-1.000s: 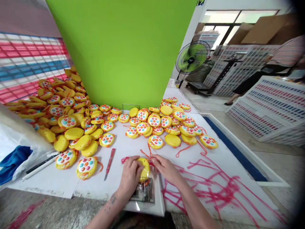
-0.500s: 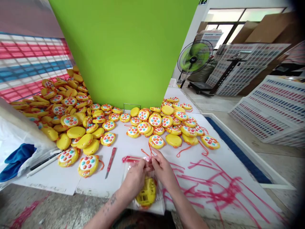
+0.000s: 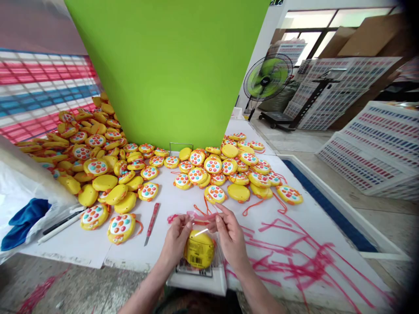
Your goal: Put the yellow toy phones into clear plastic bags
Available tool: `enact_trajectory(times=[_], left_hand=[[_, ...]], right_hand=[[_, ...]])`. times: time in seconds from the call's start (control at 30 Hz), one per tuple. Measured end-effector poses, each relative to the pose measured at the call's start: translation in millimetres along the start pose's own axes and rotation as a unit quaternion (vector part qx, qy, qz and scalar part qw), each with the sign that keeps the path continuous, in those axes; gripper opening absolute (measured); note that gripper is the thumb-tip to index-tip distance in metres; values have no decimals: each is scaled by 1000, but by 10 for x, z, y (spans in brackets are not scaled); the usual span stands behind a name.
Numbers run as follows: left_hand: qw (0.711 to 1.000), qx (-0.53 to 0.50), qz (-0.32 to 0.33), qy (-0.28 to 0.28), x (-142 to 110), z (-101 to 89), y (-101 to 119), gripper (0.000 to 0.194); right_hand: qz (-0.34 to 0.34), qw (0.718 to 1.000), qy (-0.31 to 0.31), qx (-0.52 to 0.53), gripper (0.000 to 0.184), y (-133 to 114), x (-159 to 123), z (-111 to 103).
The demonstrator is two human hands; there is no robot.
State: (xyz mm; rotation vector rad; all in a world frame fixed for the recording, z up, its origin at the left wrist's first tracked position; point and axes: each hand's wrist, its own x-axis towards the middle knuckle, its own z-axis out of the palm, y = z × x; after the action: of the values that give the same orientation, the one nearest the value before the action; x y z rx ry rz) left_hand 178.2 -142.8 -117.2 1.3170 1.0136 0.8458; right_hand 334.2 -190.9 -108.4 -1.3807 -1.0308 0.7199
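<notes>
A clear plastic bag (image 3: 200,228) is stretched between my two hands at the front edge of the table. My left hand (image 3: 177,235) pinches its upper left corner between thumb and fingers. On the other side, my right hand (image 3: 229,230) grips the upper right corner, with the index finger pointing outward. Through the film shows a yellow oval toy (image 3: 200,246), its plain back up, with dark print and a barcode over it. Beneath it lies a stack of flat printed bags (image 3: 199,281). A turtle-like toy with coloured buttons (image 3: 215,194) lies just beyond my right fingers.
A red craft knife (image 3: 152,224) lies left of my hands. Pink plastic strips (image 3: 304,261) are strewn on the right. Piles of yellow toys (image 3: 104,182) spread along the back and left, before a green panel (image 3: 173,74). A blue cloth (image 3: 24,224) lies far left.
My hands have moved apart, pulling the bag's top edge wide between them. The yellow toy, partly covered by my hands before, now shows more fully.
</notes>
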Motion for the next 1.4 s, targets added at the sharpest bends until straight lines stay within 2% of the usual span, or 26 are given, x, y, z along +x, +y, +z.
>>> enact_trajectory(times=[0.13,0.27,0.33,0.43,0.53,0.67,0.73,0.83,0.93,1.03,1.13,1.2,1.3,1.4], left_hand=[[998,-56,-16,16,16,46,57,28],[997,-66,-42,4,13,79,101,28],[996,-74,-52,-15,9,98,116,29],[997,-65,-38,-25,3,108,147,30],[998,-54,-21,-28,-10,84,203,31],[999,-43,-22,-26,-38,46,282,32],[998,-45,-20,-35,-47,51,314,32],[999,-21,16,-44,-58,85,371,30],[994,73,74,-42,-82,110,459,26],[979,166,108,-48,-109,108,542,23],[968,211,124,-62,-107,106,565,22],[966,213,127,-78,-82,116,539,26],[966,209,114,-101,-23,137,448,30],[973,193,80,-100,35,135,312,29]], right_hand=[[-65,993,34,-89,34,27,36,-53],[-211,956,70,-193,33,-52,35,-93],[-273,934,44,-228,36,-117,11,-72],[-330,902,-23,-276,42,-179,-8,-8],[-338,880,-53,-330,42,-180,52,15],[-322,876,7,-359,40,-190,181,-52],[-338,875,12,-347,40,-232,200,-64],[-368,872,-57,-317,44,-320,163,-7],[-385,867,-98,-302,47,-392,125,70],[-389,858,-101,-320,46,-424,134,89],[-382,856,-99,-334,40,-401,168,88],[-352,878,-79,-314,33,-345,187,102],[-244,932,-43,-265,20,-200,218,95],[-129,959,10,-253,12,8,291,-96]])
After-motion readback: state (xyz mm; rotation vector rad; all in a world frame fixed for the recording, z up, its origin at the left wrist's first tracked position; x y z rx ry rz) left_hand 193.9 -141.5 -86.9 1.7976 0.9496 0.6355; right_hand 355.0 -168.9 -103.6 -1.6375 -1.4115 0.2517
